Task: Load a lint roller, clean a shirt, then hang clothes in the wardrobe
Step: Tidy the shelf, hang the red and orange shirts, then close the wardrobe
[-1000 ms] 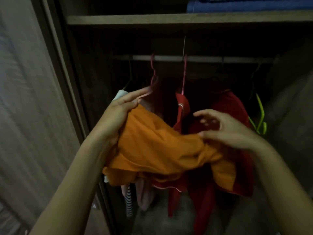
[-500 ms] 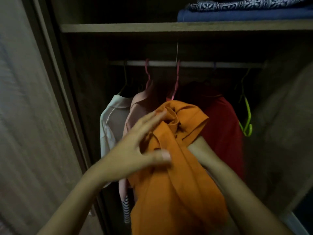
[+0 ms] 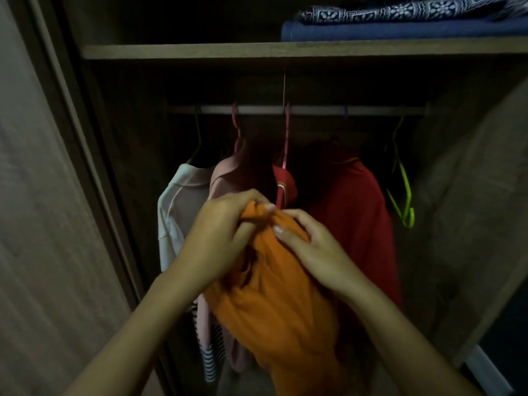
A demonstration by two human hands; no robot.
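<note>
Hands at frame centre, both working the top of the orange shirt (image 3: 274, 304) in front of the open wardrobe (image 3: 120, 172). Left hand (image 3: 220, 238) comes in from 7 o'clock, fingers curled over and gripping a bunched fold at the garment's upper edge. Right hand (image 3: 311, 250) comes in from 5 o'clock, thumb and fingertips pinching the fabric just beside the left hand; the two nearly touch. Shirt hangs from that grip, its body falling toward 6 o'clock between the forearms. Whether a hanger is inside it cannot be told.

Rail (image 3: 297, 110) runs across at 12 o'clock under a wooden shelf (image 3: 183, 51). On the rail, from 10 toward 2 o'clock: white shirt (image 3: 177, 212), pale pink garment (image 3: 225, 178), red garment (image 3: 354, 212). An empty green hanger (image 3: 404, 195) hangs at 2 o'clock, apart from the clothes. A striped piece (image 3: 211, 355) shows low at 7 o'clock behind the left forearm. On the shelf at 1 o'clock, folded blue fabric (image 3: 400, 31) with a patterned cloth (image 3: 400, 8) on top. Lighting dim; deep interior unreadable.
</note>
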